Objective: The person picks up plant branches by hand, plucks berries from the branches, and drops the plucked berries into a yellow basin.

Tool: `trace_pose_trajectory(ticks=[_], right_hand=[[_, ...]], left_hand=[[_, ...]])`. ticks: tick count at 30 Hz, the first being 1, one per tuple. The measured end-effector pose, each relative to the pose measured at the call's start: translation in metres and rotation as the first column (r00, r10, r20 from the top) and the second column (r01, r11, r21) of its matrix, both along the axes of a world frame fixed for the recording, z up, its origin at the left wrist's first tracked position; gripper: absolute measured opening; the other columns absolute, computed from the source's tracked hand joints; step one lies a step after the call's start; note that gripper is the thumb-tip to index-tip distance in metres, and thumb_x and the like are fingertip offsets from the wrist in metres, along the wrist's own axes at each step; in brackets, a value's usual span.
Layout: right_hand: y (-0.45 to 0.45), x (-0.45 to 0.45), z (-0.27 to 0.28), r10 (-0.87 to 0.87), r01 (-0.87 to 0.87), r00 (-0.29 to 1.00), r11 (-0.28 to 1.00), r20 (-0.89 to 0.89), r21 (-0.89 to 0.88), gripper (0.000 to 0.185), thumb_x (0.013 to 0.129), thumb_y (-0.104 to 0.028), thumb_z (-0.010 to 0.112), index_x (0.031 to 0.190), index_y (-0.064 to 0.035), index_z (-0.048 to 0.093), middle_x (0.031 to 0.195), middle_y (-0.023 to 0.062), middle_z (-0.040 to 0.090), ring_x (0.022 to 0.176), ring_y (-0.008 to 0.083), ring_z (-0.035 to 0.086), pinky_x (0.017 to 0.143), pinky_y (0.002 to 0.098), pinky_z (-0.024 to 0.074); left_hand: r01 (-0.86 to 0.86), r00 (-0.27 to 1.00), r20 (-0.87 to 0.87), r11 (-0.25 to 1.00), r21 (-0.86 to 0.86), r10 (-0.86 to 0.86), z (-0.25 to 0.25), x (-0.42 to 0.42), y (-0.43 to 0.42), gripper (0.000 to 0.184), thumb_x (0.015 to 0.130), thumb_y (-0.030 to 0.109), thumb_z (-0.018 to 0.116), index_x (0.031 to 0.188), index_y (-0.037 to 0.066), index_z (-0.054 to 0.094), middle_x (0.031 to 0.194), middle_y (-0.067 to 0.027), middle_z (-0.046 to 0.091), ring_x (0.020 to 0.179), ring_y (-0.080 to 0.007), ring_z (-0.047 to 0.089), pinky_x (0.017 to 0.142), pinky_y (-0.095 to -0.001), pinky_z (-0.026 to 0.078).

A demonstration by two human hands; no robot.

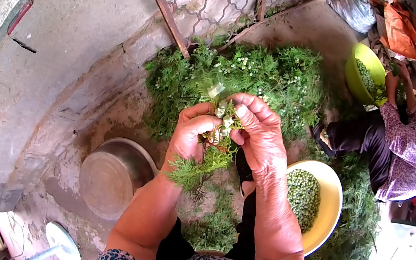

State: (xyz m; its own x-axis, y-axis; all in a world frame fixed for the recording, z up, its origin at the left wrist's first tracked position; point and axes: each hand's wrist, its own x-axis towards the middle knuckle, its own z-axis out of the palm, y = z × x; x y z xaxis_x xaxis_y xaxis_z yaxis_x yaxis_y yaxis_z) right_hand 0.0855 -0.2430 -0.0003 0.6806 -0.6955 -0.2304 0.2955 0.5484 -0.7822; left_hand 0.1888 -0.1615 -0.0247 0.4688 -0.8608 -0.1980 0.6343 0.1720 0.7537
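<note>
Fingers of your left hand (190, 133) and right hand (263, 134) pinch 1 conifer sprig (217, 158) between them, likely steadying its pale cones (227, 122); the yellow basin (329, 208) sits beside your right forearm (281, 219), probably for easy reach.

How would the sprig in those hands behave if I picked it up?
The sprig is probably light, since only the fingers of the left hand and right hand hold it. Its green end would likely flop, being thin and feathery. The pale cones may feel firmer, as they look thick and knobbly.
</note>
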Motion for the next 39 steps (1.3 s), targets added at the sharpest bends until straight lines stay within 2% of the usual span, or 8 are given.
trace_pose_trajectory(ticks=[3, 14, 17, 21, 27, 35, 37, 39], right_hand=[[-0.007, -0.003, -0.014, 0.008, -0.006, 0.998, 1.000, 0.062, -0.027, 0.010, 0.084, -0.012, 0.060, 0.090, -0.0042, 0.062, 0.074, -0.0016, 0.059, 0.055, 0.0031, 0.044, 0.042, 0.0171, 0.0292], [-0.013, -0.008, -0.026, -0.202, 0.037, 0.931, 0.881, 0.305, 0.472, 0.010, 0.087, -0.011, 0.052, 0.086, -0.0017, 0.054, 0.075, 0.0058, 0.054, 0.056, 0.0117, 0.044, 0.048, 0.0234, 0.0350], [-0.014, -0.002, -0.011, -0.332, 0.206, 0.904, 0.890, 0.268, 0.406, 0.010, 0.087, -0.009, 0.051, 0.089, 0.0001, 0.054, 0.078, 0.0075, 0.056, 0.063, 0.0135, 0.049, 0.051, 0.0221, 0.0374], [-0.010, -0.001, 0.004, -0.295, 0.222, 0.932, 0.923, 0.210, 0.314, 0.010, 0.087, -0.009, 0.053, 0.092, -0.0012, 0.055, 0.077, 0.0057, 0.056, 0.062, 0.0120, 0.050, 0.051, 0.0209, 0.0379], [0.004, 0.007, -0.010, -0.196, 0.178, 0.980, 0.844, 0.017, -0.506, 0.026, 0.076, -0.010, 0.068, 0.099, -0.0058, 0.057, 0.073, -0.0055, 0.049, 0.063, 0.0034, 0.043, 0.057, 0.0161, 0.0375], [0.007, 0.008, -0.012, -0.186, 0.085, 0.975, 0.816, -0.120, -0.572, 0.019, 0.078, -0.005, 0.066, 0.094, -0.0035, 0.057, 0.075, -0.0033, 0.054, 0.065, 0.0043, 0.046, 0.060, 0.0181, 0.0420], [0.004, 0.003, -0.011, -0.033, 0.034, 0.998, 0.999, 0.046, -0.023, 0.013, 0.080, -0.005, 0.062, 0.092, -0.0029, 0.057, 0.075, -0.0013, 0.057, 0.062, 0.0062, 0.050, 0.058, 0.0199, 0.0439], [-0.001, 0.000, -0.019, -0.021, 0.015, 0.996, 0.997, 0.091, 0.071, 0.012, 0.083, -0.008, 0.060, 0.093, -0.0031, 0.057, 0.075, 0.0002, 0.057, 0.061, 0.0087, 0.053, 0.055, 0.0210, 0.0441]], left_hand=[[-0.051, 0.999, 0.022, 0.998, 0.032, 0.050, -0.003, -0.003, -0.002, 0.013, 0.071, 0.007, 0.057, 0.079, -0.002, 0.062, 0.067, -0.0032, 0.060, 0.055, -0.0082, 0.053, 0.052, -0.0210, 0.041], [0.060, 0.984, -0.156, 0.986, -0.157, -0.085, -0.012, 0.001, 0.000, 0.015, 0.074, 0.002, 0.049, 0.085, -0.004, 0.056, 0.064, -0.0083, 0.055, 0.049, -0.0147, 0.050, 0.043, -0.0254, 0.039], [-0.120, 0.989, -0.079, 0.991, 0.058, 0.124, 0.002, -0.008, -0.005, 0.013, 0.073, 0.001, 0.051, 0.084, -0.002, 0.057, 0.062, -0.0069, 0.054, 0.049, -0.0142, 0.051, 0.044, -0.0253, 0.040], [-0.235, 0.970, 0.076, 0.972, 0.029, 0.232, -0.006, -0.003, -0.006, 0.006, 0.075, 0.004, 0.058, 0.081, 0.001, 0.058, 0.065, -0.0028, 0.057, 0.050, -0.0099, 0.051, 0.044, -0.0232, 0.040], [-0.243, 0.963, 0.129, 0.969, 0.042, 0.236, -0.004, -0.006, -0.005, 0.005, 0.077, 0.007, 0.063, 0.079, 0.004, 0.061, 0.071, 0.0024, 0.057, 0.056, -0.0033, 0.046, 0.048, -0.0189, 0.035], [-0.225, 0.972, 0.057, 0.974, -0.029, 0.226, -0.005, -0.014, -0.007, 0.007, 0.078, 0.003, 0.060, 0.084, 0.000, 0.061, 0.074, 0.0008, 0.058, 0.065, -0.0046, 0.049, 0.058, -0.0191, 0.039], [-0.237, 0.971, 0.022, 0.971, -0.013, 0.237, 0.000, -0.013, -0.006, 0.009, 0.078, 0.003, 0.060, 0.086, 0.000, 0.061, 0.074, -0.0004, 0.059, 0.064, -0.0056, 0.051, 0.058, -0.0194, 0.040], [-0.097, 0.992, -0.086, 0.995, -0.021, 0.095, 0.010, -0.009, -0.003, 0.012, 0.078, 0.004, 0.060, 0.089, -0.001, 0.061, 0.072, -0.0025, 0.061, 0.062, -0.0074, 0.053, 0.056, -0.0201, 0.042]])
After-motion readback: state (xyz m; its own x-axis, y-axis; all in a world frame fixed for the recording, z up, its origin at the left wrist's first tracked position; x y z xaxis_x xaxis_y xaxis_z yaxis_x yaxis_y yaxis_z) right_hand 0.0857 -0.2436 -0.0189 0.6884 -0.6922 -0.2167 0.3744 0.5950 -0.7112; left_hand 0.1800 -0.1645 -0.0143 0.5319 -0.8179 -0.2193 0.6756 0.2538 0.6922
